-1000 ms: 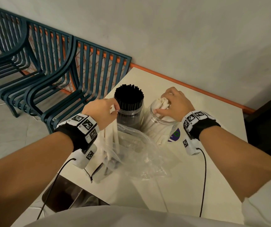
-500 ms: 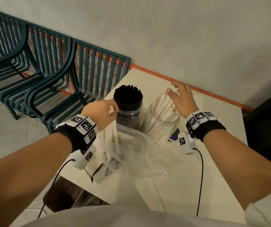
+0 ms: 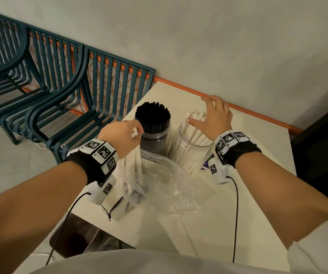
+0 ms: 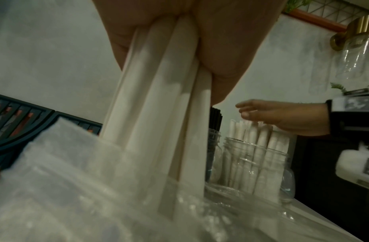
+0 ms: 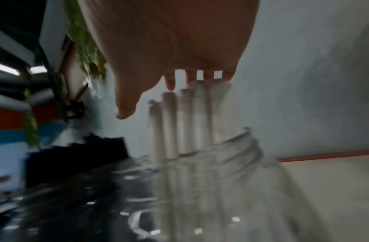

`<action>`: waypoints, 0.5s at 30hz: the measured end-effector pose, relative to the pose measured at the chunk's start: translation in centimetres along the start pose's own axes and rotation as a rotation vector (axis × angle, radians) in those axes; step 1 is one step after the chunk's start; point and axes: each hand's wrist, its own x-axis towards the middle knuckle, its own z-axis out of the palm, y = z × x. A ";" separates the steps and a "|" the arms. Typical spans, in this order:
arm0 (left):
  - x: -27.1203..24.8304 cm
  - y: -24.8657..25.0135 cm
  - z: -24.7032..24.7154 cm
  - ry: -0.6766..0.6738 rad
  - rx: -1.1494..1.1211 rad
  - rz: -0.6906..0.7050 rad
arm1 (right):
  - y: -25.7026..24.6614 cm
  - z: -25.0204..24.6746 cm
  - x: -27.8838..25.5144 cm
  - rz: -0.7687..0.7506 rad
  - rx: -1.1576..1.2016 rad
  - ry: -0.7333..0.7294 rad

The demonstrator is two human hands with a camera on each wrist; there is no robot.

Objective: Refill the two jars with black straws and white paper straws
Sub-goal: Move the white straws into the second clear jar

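Two clear jars stand side by side on the cream table (image 3: 258, 204). The left jar (image 3: 156, 140) is packed with black straws (image 3: 153, 116). The right jar (image 3: 191, 153) holds white paper straws (image 3: 193, 131) that lean toward the wall. My left hand (image 3: 119, 135) grips a bunch of white paper straws (image 4: 158, 114) upright, their lower ends inside a clear plastic bag (image 3: 159, 184). Fingers spread, my right hand (image 3: 213, 117) hovers just above the straw tops in the right jar (image 5: 210, 188) and holds nothing.
Dark teal metal chairs (image 3: 60, 91) stand to the left of the table, against the wall. An orange strip (image 3: 228, 104) runs along the table's far edge. A purple and green sticker (image 3: 206, 165) shows by the right jar. Wrist cables hang over the table's near side.
My right hand let go of the white straws in the right jar, opened and rose above them. The straws fanned out and lean in the jar. My left hand stayed with its bunch.
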 end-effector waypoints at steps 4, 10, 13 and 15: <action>-0.4 0.1 0.1 0.019 -0.045 0.011 | -4.6 -0.3 -4.1 -0.126 0.261 0.028; -1.7 0.7 -0.2 0.064 -0.026 0.107 | -7.0 3.5 -13.2 -0.408 0.016 -0.646; -2.8 0.2 0.1 0.177 0.049 0.198 | -5.3 4.7 -14.3 -0.348 -0.356 -0.835; -3.3 -0.1 0.3 0.204 0.027 0.227 | -4.4 4.8 -14.2 -0.346 -0.402 -0.809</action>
